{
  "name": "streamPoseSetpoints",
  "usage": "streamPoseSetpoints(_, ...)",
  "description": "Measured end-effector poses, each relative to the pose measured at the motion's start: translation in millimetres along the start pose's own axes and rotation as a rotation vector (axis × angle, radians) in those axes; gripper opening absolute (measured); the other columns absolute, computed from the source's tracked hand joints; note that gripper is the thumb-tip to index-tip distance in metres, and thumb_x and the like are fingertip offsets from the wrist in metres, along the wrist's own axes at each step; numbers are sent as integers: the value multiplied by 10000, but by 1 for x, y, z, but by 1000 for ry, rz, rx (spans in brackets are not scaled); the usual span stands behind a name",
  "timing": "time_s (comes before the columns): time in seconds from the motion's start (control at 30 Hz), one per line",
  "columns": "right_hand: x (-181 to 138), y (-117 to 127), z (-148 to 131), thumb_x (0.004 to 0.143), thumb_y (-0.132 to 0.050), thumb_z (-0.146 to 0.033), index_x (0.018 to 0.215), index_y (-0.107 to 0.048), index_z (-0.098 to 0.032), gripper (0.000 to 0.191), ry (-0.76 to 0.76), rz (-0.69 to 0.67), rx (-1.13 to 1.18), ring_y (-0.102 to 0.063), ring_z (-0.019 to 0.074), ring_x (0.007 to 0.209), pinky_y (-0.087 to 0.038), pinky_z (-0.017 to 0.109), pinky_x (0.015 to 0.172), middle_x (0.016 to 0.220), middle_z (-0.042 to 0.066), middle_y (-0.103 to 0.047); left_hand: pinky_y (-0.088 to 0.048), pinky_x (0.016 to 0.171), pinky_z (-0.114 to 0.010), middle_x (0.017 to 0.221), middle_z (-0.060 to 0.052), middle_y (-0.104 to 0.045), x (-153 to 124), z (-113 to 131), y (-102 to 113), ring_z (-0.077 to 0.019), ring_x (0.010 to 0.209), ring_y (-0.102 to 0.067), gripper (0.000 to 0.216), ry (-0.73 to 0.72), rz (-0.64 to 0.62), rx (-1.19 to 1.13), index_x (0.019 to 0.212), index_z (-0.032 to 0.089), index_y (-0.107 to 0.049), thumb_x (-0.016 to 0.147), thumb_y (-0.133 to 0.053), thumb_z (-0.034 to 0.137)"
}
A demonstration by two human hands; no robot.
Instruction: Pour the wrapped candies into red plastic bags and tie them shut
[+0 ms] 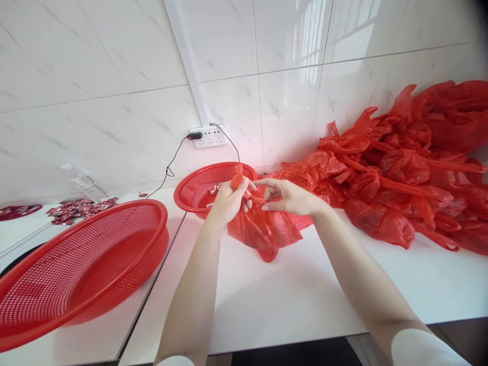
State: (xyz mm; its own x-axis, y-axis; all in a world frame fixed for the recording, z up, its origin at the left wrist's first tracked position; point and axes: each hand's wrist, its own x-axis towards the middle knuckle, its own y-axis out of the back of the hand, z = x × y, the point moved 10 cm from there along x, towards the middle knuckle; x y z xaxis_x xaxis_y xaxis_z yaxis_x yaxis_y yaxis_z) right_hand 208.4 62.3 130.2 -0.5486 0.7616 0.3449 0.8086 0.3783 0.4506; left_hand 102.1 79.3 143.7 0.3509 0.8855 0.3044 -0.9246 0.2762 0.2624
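Note:
A filled red plastic bag (263, 229) rests on the white table (297, 295) in front of me. My left hand (229, 199) is closed around the bag's twisted top, with one handle poking up above the fingers. My right hand (287, 196) pinches the other handle right beside it, fingers curled. Both hands meet over the bag's neck.
A heap of tied red bags (404, 173) covers the table's right side against the tiled wall. A small red mesh basket (198, 190) with a few small items stands behind the bag. A large red mesh basket (80, 264) sits at left. Small red packets (78, 209) lie beyond it. A wall socket (208, 136) holds a black plug.

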Motion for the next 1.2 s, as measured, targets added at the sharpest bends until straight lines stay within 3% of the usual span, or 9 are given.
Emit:
streamPoseSetpoints(0.17,7,-13,17,773,-695,-286,1136,-544,-206,401,-80,-43,57,-449,106,592,-370,262,573,689,-61,-499,-492,743,-252,769,-46,-676,-1,22,7,-154,781,-647,300,-276,116,42,887,183,-689,914,-536,440)
streamPoseSetpoints(0.37,4,-4,18,734,-743,-319,905,-461,-215,346,-89,-55,226,-449,102,622,-367,245,596,704,-65,-488,-502,786,-278,885,-62,-679,2,20,-4,-176,911,-639,320,-370,141,-173,978,199,-688,933,-503,457)
streamPoseSetpoints(0.5,-3,7,3,832,-632,-411,955,-555,-203,254,-77,-28,-1,-450,119,641,-371,262,623,718,-42,-501,-500,804,-282,884,-62,-672,3,17,-5,-180,918,-634,317,-335,143,-86,982,201,-699,932,-510,451)
streamPoseSetpoints(0.6,-4,13,-6,912,-499,-431,799,-578,-185,281,-64,34,-159,-446,123,639,-358,270,626,706,-18,-515,-496,840,-299,905,-69,-677,2,20,-2,-194,955,-625,313,-316,141,-14,945,207,-708,920,-525,461)
streamPoseSetpoints(0.77,-1,14,-13,935,-429,-311,578,-379,-186,381,-52,149,-457,-361,102,524,-281,279,561,560,-24,-423,-502,812,-285,885,-58,-676,0,23,10,-178,908,-638,293,-348,269,-38,907,205,-690,905,-551,463)
streamPoseSetpoints(0.9,-1,0,-9,899,-422,-226,552,-313,-185,366,-76,32,-460,-278,90,472,-231,280,513,513,-38,-348,-496,758,-260,851,-47,-671,0,15,14,-160,857,-645,288,-341,372,-131,892,210,-675,917,-529,457)
streamPoseSetpoints(0.97,-3,-1,-10,895,-459,-261,565,-400,-187,342,-72,-14,-416,-338,91,484,-262,271,517,539,-36,-420,-491,751,-258,849,-49,-669,3,10,8,-161,853,-643,296,-299,335,-149,890,209,-678,912,-532,465)
streamPoseSetpoints(1.07,-7,18,-20,888,-543,-383,760,-583,-198,228,-20,125,-370,-519,130,632,-362,267,603,724,-4,-610,-483,760,-260,838,-51,-663,6,8,-3,-164,853,-633,307,-263,223,-144,872,203,-689,898,-551,476)
streamPoseSetpoints(1.2,-10,24,-29,903,-534,-299,853,-602,-197,132,50,169,-380,-551,137,696,-387,266,655,798,7,-644,-466,762,-260,825,-50,-657,5,15,-13,-158,829,-618,294,-282,103,-73,821,191,-686,899,-566,448)
